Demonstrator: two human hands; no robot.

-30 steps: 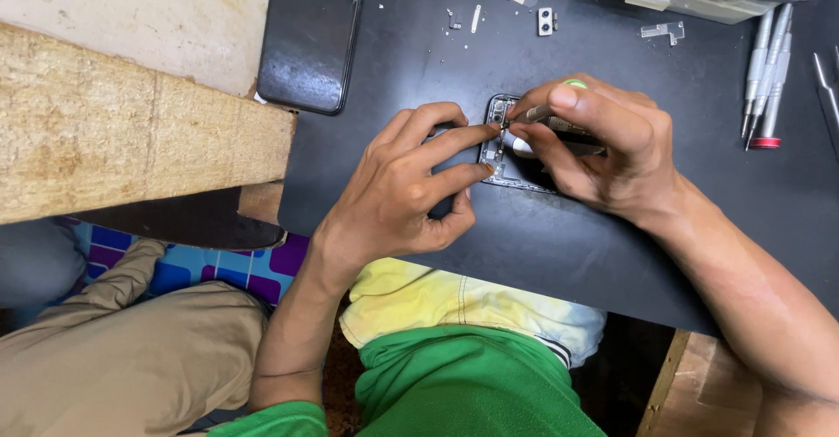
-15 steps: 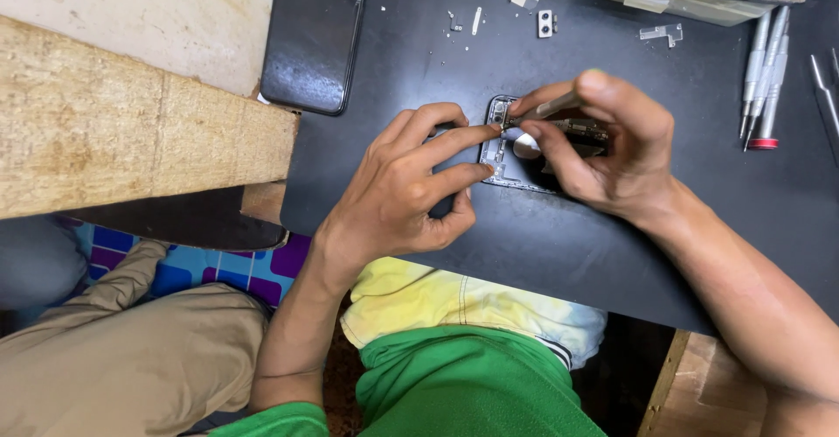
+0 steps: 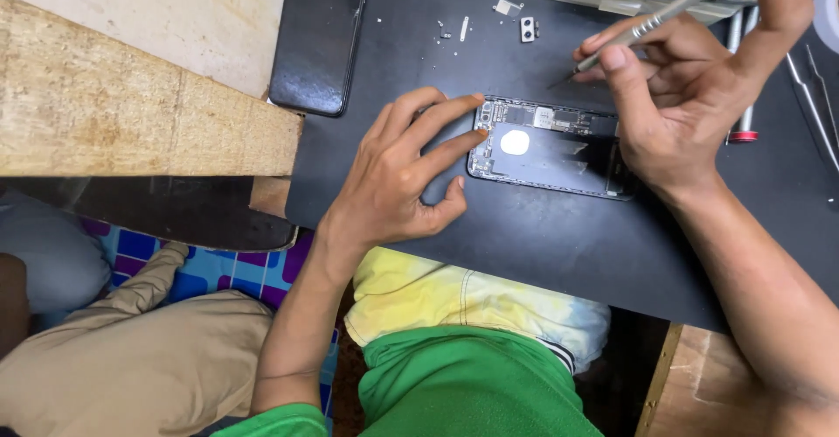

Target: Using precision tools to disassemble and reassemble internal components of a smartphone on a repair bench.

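An opened phone (image 3: pixel 549 147), its back cover off and its black insides and a white round spot showing, lies on a black work mat (image 3: pixel 524 236). My left hand (image 3: pixel 404 175) rests on the mat with two fingertips pressing on the phone's left end. My right hand (image 3: pixel 690 87) is lifted above the phone's right end and grips a thin metal screwdriver (image 3: pixel 647 24) with a green cap, its tip pointing down-left just above the phone's top edge.
A black phone screen panel (image 3: pixel 319 35) lies at the mat's left edge. Small metal parts and screws (image 3: pixel 516 19) sit behind the phone. More screwdrivers (image 3: pixel 743 96) and tweezers (image 3: pixel 813 109) lie at right. A wooden board (image 3: pixel 122 114) borders the left.
My right hand has lifted off the phone and moved up and right with the screwdriver, uncovering the phone's insides. My left hand has stayed on the phone's left end.
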